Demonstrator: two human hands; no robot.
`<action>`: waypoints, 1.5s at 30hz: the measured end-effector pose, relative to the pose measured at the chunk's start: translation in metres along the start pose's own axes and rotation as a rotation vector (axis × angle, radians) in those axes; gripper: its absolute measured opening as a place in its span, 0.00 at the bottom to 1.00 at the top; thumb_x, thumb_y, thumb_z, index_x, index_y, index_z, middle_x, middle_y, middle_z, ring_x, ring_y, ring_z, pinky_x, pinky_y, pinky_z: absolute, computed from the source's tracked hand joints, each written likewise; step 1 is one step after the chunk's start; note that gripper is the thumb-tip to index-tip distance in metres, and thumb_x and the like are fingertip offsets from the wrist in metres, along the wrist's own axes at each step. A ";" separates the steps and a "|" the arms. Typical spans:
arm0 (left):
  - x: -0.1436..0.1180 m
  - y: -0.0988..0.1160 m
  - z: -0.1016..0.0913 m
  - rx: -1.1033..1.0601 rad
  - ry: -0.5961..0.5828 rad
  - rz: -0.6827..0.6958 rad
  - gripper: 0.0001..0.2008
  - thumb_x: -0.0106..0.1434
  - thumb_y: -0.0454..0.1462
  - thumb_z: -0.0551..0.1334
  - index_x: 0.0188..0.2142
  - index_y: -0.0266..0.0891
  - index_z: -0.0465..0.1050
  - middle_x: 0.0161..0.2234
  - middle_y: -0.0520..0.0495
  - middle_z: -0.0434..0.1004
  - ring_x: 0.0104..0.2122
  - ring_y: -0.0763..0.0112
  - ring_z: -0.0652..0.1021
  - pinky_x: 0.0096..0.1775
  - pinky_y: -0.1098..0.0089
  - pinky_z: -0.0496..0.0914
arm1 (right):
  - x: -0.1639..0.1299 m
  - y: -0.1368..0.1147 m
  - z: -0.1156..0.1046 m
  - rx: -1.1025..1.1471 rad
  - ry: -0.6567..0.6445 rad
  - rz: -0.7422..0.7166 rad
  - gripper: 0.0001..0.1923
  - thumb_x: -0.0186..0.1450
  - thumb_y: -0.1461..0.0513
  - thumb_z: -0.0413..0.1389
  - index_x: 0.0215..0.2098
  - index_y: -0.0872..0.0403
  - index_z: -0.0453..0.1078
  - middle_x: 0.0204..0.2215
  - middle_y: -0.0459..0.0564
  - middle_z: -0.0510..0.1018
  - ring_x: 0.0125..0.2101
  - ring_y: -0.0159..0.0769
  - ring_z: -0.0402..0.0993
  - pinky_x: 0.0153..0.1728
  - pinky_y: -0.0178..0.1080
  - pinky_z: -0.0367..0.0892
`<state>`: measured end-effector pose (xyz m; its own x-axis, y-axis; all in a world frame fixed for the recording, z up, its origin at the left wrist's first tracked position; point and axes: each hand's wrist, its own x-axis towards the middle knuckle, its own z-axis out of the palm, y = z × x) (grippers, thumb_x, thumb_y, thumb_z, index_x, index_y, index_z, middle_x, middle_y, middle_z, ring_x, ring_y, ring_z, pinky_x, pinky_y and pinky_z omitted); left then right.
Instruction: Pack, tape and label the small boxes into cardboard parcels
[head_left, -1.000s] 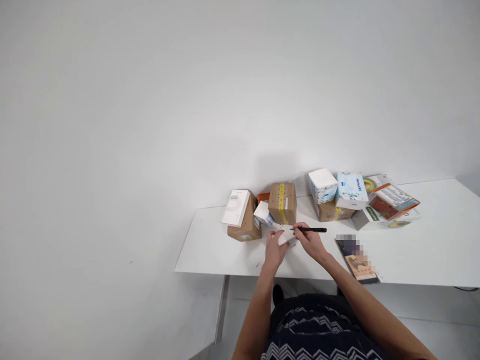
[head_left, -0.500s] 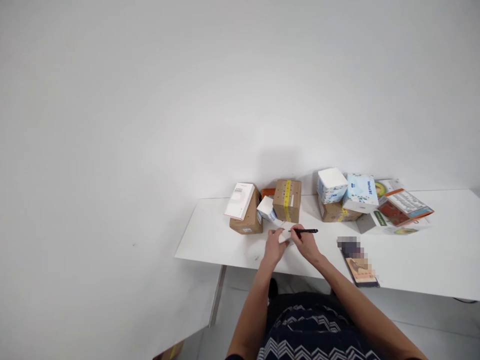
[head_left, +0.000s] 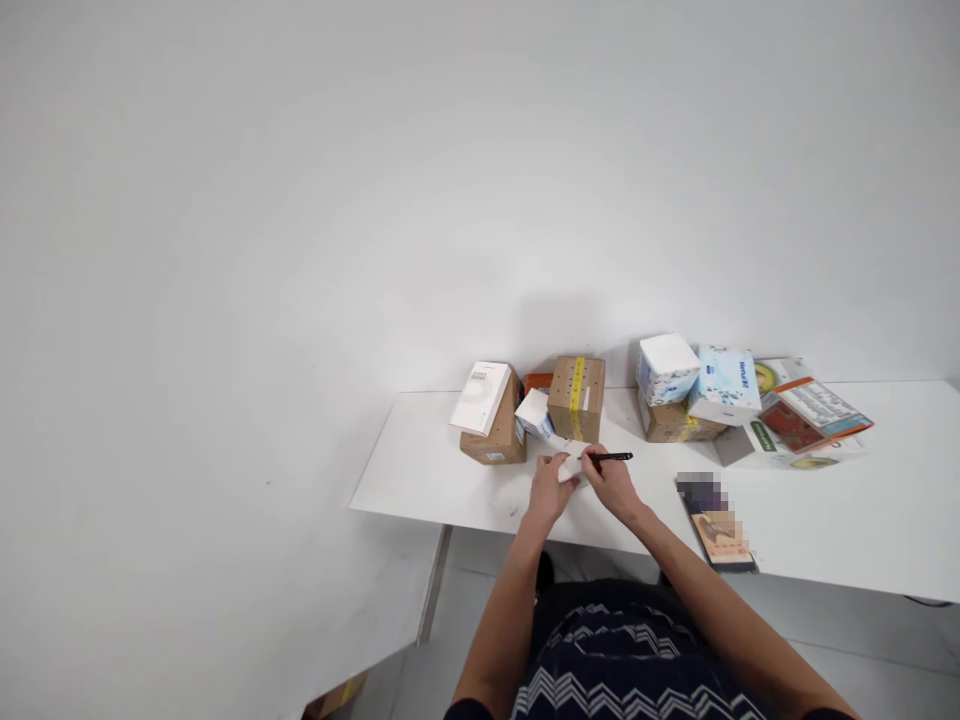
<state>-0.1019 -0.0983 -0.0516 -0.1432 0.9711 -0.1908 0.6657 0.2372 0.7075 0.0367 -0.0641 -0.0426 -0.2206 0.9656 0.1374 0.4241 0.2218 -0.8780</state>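
My left hand (head_left: 550, 492) steadies a small white box (head_left: 573, 463) on the white table (head_left: 420, 475). My right hand (head_left: 611, 482) grips a black pen (head_left: 611, 457) lying nearly level, its tip against the small white box. Just behind the hands stands a brown carton with yellow tape (head_left: 575, 397). A small white and blue box (head_left: 535, 415) leans between that carton and another brown carton (head_left: 499, 435) with a white book (head_left: 480, 397) propped on it.
Two tissue packs (head_left: 697, 378) sit on a brown box (head_left: 675, 425) at the back right, beside flat printed cartons (head_left: 802, 412). A dark booklet (head_left: 716, 525) lies near the table's front edge. The table's left edge is close to the left carton.
The view shifted slightly, so the table sits a little higher and more level in frame. Both hands stay on the small white box, the pen moving slightly left.
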 end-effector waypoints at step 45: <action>0.005 0.022 0.003 0.057 -0.022 0.058 0.23 0.56 0.37 0.63 0.52 0.44 0.67 0.44 0.44 0.64 0.46 0.61 0.69 0.50 0.64 0.65 | -0.090 0.148 -0.091 -0.656 0.111 0.843 0.36 0.56 0.49 0.52 0.59 0.56 0.59 0.50 0.68 0.66 0.51 0.62 0.62 0.44 0.57 0.61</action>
<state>-0.0856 -0.0885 -0.0394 -0.0876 0.9823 -0.1658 0.7132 0.1781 0.6780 0.1991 -0.1061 -0.1430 0.4306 0.8410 -0.3276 0.7985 -0.5242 -0.2960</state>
